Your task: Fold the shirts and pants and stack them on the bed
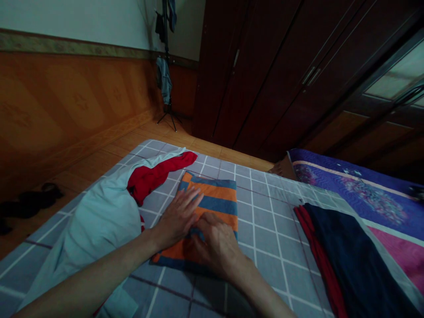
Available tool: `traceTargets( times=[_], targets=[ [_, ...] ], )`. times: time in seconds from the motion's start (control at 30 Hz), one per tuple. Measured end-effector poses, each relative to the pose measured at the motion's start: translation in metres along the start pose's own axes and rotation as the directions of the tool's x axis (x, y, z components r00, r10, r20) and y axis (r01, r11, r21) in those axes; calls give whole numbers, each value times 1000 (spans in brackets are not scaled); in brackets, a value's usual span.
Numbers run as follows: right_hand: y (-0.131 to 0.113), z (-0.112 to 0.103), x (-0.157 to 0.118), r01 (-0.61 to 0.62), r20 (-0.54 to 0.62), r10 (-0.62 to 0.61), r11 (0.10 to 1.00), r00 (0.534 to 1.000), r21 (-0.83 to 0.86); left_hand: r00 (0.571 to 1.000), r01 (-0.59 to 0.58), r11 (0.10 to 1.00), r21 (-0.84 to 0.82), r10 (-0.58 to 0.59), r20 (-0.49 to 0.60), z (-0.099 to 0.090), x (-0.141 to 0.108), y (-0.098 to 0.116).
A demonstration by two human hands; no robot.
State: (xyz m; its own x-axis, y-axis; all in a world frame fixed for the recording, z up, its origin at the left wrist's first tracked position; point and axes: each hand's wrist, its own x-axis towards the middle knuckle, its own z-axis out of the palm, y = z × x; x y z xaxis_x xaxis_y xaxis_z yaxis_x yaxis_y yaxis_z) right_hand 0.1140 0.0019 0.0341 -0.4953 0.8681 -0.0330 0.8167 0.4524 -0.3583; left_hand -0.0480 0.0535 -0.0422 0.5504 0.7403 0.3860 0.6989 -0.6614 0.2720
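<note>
A folded garment with orange and grey-blue stripes (220, 203) lies as a flat rectangle on the bed (265, 225). My left hand (180, 214) rests on its left part, palm down with the fingers stretched out. Beside it, my right hand (220, 245) presses on the lower middle of the garment, fingers bent and thumb drawn in around a bit of the cloth. The fingertips of my right hand are partly hidden. Left of my hands is a loose heap of pale blue cloth (102, 216) with a red piece (149, 176) at its far end.
Folded dark blue (351, 247) and red clothes (318, 260) lie on the bed's right side. Beyond them is a purple flowered mattress (338, 176). Dark wardrobes (265, 70) stand behind the bed, next to a coat stand (167, 66). Something black (29, 203) lies on the floor at left.
</note>
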Motion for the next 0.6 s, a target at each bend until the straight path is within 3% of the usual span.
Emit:
traceTargets(
  times=[0.07, 0.17, 0.3, 0.5, 0.6],
  targets=[
    [21, 15, -14, 12, -36, -15, 998, 999, -64, 993, -36, 999, 17, 34, 114, 5, -3, -2],
    [46, 46, -42, 128, -30, -134, 982, 991, -142, 967, -15, 1000, 17, 10, 254, 9, -5, -7],
    [57, 68, -71, 122, -13, -126, 979, 992, -162, 950, 19, 1000, 17, -23, 311, 2, -4, -2],
    [48, 41, -78, 112, 44, -111, 994, 993, -15, 938, -94, 995, -44, 103, 332, 1, -10, 15],
    [59, 26, -56, 40, -45, -41, 999, 998, -32, 925, -85, 994, -63, 102, 367, 2, -11, 16]
  ],
)
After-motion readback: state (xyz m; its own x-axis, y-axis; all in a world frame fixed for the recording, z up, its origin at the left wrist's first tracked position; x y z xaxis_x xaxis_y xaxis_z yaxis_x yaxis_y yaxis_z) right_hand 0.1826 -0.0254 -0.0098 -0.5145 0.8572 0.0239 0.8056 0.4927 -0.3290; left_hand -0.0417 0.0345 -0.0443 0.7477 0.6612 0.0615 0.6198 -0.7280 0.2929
